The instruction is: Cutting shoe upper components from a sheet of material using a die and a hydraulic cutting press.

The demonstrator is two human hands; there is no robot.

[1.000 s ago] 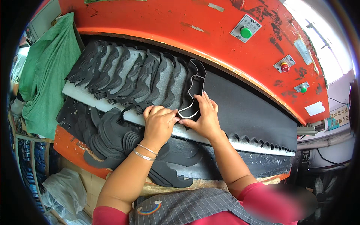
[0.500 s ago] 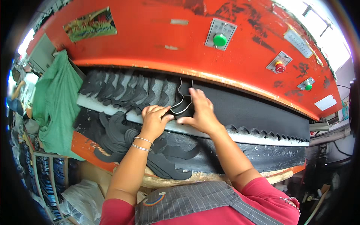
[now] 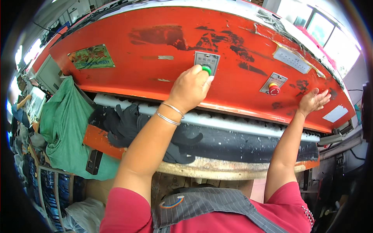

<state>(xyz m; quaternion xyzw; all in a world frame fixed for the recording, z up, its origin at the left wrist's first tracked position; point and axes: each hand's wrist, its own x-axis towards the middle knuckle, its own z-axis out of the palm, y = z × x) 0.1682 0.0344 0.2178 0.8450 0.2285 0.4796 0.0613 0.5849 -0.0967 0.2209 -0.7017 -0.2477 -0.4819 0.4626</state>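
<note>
My left hand (image 3: pixel 191 87), with curled fingers and two silver bangles at the wrist, is at the green push button (image 3: pixel 206 70) on the front of the red press (image 3: pixel 128 83). Its knuckles and thumb lie against the button, which they partly cover. Far to the right, my right hand (image 3: pixel 314 101) has its fingers stretched apart, right of the red stop knob (image 3: pixel 274 89). It touches or hovers just off the panel and holds nothing. Cut black foam-like pieces (image 3: pixel 126 124) lie heaped on the front ledge. The sheet and the metal cutting die are hidden behind the press beam.
A pale bar (image 3: pixel 241 126) runs along under the beam, above a black ledge (image 3: pixel 233 143) with white specks. A green cloth (image 3: pixel 64 120) drapes at the left, above a rack (image 3: pixel 57 194) and a clear plastic bag (image 3: pixel 86 213). A worn wooden edge (image 3: pixel 210 171) borders my waist.
Both hands have left the die and moved up to the press front, the left to the green button, the right farther right. The beam now hides the black sheet and die.
</note>
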